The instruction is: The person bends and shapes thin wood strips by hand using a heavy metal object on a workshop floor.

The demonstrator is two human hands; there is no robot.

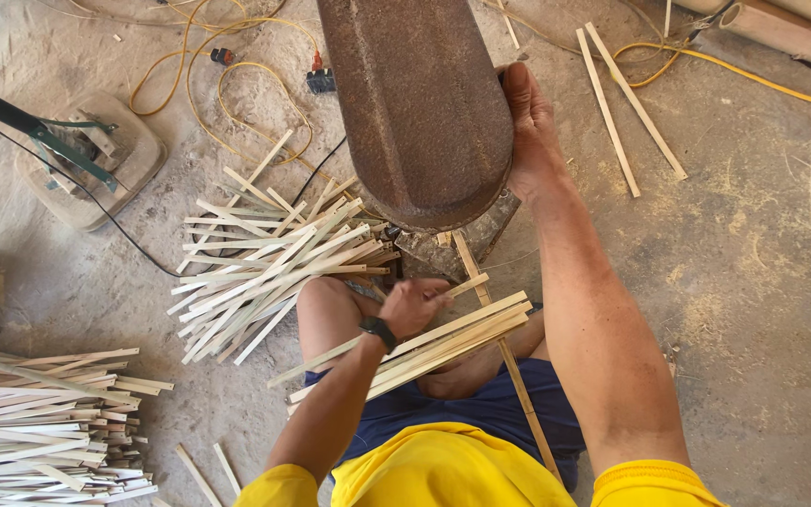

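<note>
My left hand (415, 305) is closed around a thin bamboo strip (469, 284) above my bare knee. A bundle of pale bamboo strips (424, 345) lies across my lap under that hand. My right hand (529, 131) reaches forward and rests against the right side of a large rusty brown metal machine housing (420, 103); what its fingers hold is hidden behind the housing. A longer bamboo slat (509, 361) runs from below the housing down past my right thigh.
A loose heap of cut bamboo strips (269, 263) lies on the concrete floor left of the machine. Another pile (44, 422) sits at the lower left. Yellow cables (237, 75) loop behind, two slats (626, 108) lie at the upper right, and a fan base (96, 160) stands left.
</note>
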